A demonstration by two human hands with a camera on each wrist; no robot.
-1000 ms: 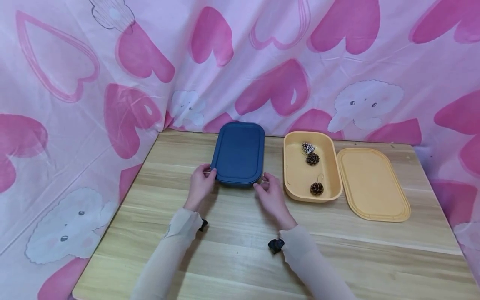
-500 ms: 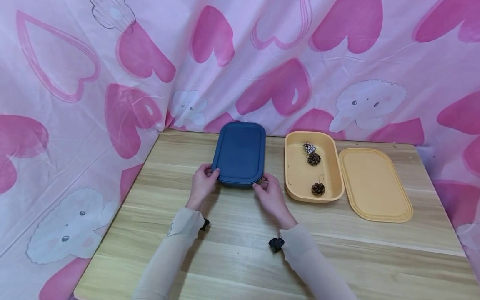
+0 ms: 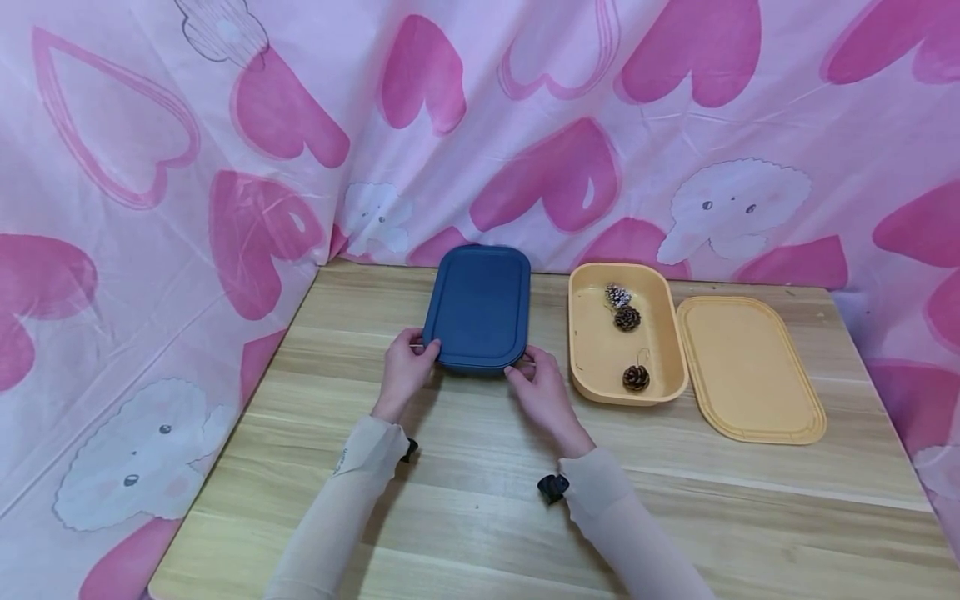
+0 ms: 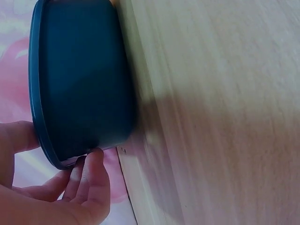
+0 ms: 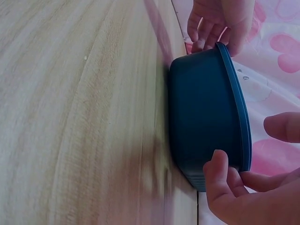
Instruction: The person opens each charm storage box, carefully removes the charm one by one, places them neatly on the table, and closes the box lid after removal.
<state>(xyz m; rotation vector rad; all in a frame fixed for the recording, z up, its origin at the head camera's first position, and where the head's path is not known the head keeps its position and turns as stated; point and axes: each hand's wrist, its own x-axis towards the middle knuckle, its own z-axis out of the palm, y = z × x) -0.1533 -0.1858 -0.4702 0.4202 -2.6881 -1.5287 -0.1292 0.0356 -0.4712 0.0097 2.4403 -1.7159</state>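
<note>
A dark blue rectangular food container [image 4: 84,79] stands on the table with its blue lid [image 3: 480,304] on top. My left hand [image 3: 405,367] grips the lid's near left corner, thumb on the top edge and fingers curled below the rim. A pale strip shows beneath the rim by those fingertips in the left wrist view. At the near right corner my right hand [image 3: 543,387] holds the rim, its fingers [image 5: 218,173] bent against the container's side. In the right wrist view its thumb [image 5: 283,127] is above the lid, apart from it. The container's inside is hidden.
Right of the blue container stands an open yellow container [image 3: 581,358] with brown pine cones [image 3: 636,378] and a whitish-tipped one [image 3: 617,295] inside. Its yellow lid [image 3: 750,371] lies flat beside it. A pink curtain [image 3: 525,108] hangs behind the wooden table [image 3: 480,517].
</note>
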